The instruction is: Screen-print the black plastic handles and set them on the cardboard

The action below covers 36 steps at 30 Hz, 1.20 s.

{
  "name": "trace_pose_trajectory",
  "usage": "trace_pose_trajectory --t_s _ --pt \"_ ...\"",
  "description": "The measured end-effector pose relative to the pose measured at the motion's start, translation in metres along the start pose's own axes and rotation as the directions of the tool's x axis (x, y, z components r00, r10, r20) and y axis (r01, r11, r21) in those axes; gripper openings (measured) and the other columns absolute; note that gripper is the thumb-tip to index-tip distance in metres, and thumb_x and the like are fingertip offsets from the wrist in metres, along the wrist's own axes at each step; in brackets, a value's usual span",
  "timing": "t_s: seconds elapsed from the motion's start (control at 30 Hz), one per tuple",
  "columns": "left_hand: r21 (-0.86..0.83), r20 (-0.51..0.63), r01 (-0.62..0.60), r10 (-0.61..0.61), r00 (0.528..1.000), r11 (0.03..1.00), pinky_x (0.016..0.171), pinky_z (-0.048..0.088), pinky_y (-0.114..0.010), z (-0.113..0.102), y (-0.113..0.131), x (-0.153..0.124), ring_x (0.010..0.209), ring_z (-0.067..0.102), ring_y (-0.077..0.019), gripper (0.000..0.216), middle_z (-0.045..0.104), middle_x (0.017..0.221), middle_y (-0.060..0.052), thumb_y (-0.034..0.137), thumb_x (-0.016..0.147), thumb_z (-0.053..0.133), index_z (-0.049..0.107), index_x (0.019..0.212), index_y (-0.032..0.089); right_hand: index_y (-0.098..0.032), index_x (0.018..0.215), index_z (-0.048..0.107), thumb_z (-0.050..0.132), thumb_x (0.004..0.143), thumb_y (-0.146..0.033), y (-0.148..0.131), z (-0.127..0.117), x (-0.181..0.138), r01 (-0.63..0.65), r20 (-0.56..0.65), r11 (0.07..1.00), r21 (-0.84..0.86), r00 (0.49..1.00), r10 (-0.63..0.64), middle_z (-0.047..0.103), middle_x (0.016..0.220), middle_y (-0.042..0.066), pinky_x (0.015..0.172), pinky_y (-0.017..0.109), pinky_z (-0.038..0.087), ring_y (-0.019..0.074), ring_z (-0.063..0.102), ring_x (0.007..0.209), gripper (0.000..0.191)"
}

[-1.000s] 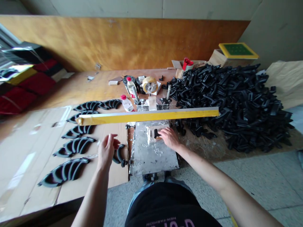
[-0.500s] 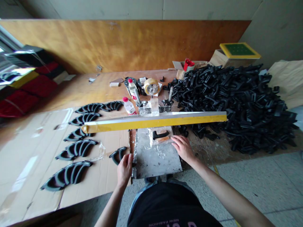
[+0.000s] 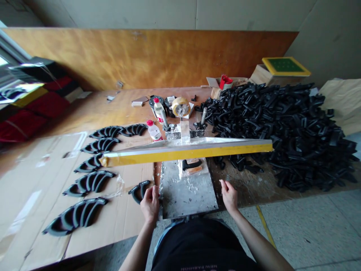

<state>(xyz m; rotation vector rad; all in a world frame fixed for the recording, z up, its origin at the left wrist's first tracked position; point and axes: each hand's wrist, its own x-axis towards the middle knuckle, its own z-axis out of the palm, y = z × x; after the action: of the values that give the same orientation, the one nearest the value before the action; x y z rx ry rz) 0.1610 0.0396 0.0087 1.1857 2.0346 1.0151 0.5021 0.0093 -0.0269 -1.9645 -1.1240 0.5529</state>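
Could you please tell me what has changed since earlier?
The right hand let go of the black part and moved right; the left hand moved right, to the metal plate's left edge. The yellow frame sits lower. The black pile stayed.

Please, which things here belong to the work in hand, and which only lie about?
In use, it seems:
black curved part
grey metal plate
long yellow-fronted frame
piled black plastic parts

Lying about, probably:
red-capped clear plastic bottles
green, yellow-framed flat panel
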Motion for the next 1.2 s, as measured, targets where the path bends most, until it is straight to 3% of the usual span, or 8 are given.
trace_pose_trajectory --t_s 0.23,0.37,0.53,0.63,0.7,0.87,1.07,1.2 --pt "-0.012 -0.041 -0.038 0.038 0.998 0.999 0.065 0.043 -0.028 0.013 0.012 0.011 0.063 0.056 -0.019 0.036 0.058 0.061 0.0 0.056 0.085 0.047 0.059 0.073 0.024 -0.022 0.082 0.069 0.03 0.091 -0.066 -0.007 0.0 0.03 0.091 0.051 0.989 -0.114 0.995 -0.085 0.069 0.067 0.009 0.056 0.029 0.043 0.0203 0.06 0.055 0.06" --pt "-0.096 -0.019 -0.027 0.026 0.999 0.995 0.067 0.045 -0.027 0.006 0.032 0.019 0.067 0.056 -0.0178 0.037 0.06 0.066 -0.001 0.057 0.084 0.049 0.061 0.075 0.023 -0.023 0.082 0.071 0.036 0.091 -0.06 -0.01 -0.009 0.048 0.198 0.227 0.951 -0.238 0.963 -0.144 0.072 0.073 0.009 0.059 0.03 0.045 0.0231 0.065 0.063 0.051" --pt "-0.551 -0.066 -0.164 0.153 0.986 0.818 0.064 0.047 -0.023 -0.021 0.141 0.054 0.062 0.054 -0.0119 0.053 0.059 0.07 0.001 0.06 0.085 0.05 0.057 0.12 0.02 -0.02 0.096 0.071 0.044 0.089 -0.055 -0.045 -0.028 0.102 0.235 0.256 0.971 -0.051 0.942 -0.215 0.072 0.08 0.009 0.066 0.031 0.051 0.0216 0.067 0.072 0.045" --pt "-0.742 0.007 -0.171 0.263 0.965 0.648 0.056 0.044 -0.023 -0.034 0.204 0.069 0.055 0.051 -0.0107 0.051 0.057 0.064 0.001 0.062 0.086 0.045 0.064 0.103 0.019 -0.017 0.096 0.07 0.049 0.086 -0.058 -0.08 -0.035 0.142 0.181 0.264 0.968 0.176 0.938 -0.223 0.07 0.075 0.006 0.06 0.028 0.053 0.0176 0.065 0.066 0.047" --pt "-0.749 0.043 -0.15 0.274 0.961 0.645 0.054 0.044 -0.023 -0.041 0.217 0.067 0.054 0.051 -0.0111 0.054 0.058 0.064 -0.001 0.064 0.086 0.043 0.067 0.094 0.017 -0.016 0.093 0.069 0.053 0.084 -0.059 -0.101 -0.039 0.163 0.163 0.24 0.948 0.274 0.943 -0.232 0.068 0.074 0.006 0.057 0.028 0.054 0.0164 0.063 0.064 0.047" --pt "-0.494 0.347 0.146 0.04 0.937 0.857 0.05 0.041 -0.023 -0.047 0.151 0.03 0.057 0.054 -0.0124 0.055 0.066 0.073 -0.003 0.065 0.078 0.057 0.071 0.096 0.015 -0.015 0.105 0.067 0.056 0.086 -0.047 -0.15 -0.034 0.181 0.295 0.167 0.91 0.291 0.921 -0.352 0.069 0.087 0.007 0.063 0.031 0.056 0.0182 0.064 0.074 0.038" --pt "-0.364 0.442 0.193 -0.014 0.897 0.911 0.053 0.041 -0.022 -0.013 0.074 0.011 0.06 0.057 -0.0143 0.078 0.063 0.071 0.001 0.053 0.071 0.07 0.049 0.138 0.019 -0.021 0.134 0.051 0.072 0.079 -0.022 -0.216 0.038 0.166 0.807 0.298 0.59 -0.042 0.573 -0.763 0.049 0.136 0.011 0.104 0.042 0.043 0.0257 0.047 0.123 0.059" --pt "-0.33 0.43 0.187 -0.029 0.903 0.925 0.055 0.042 -0.023 0.001 0.061 0.016 0.061 0.056 -0.0139 0.082 0.061 0.072 0.001 0.055 0.072 0.067 0.044 0.141 0.017 -0.016 0.111 0.061 0.067 0.082 -0.015 -0.231 0.079 0.161 0.842 0.513 0.481 -0.242 0.532 -0.673 0.061 0.111 0.011 0.092 0.036 0.046 0.0244 0.053 0.107 0.03"
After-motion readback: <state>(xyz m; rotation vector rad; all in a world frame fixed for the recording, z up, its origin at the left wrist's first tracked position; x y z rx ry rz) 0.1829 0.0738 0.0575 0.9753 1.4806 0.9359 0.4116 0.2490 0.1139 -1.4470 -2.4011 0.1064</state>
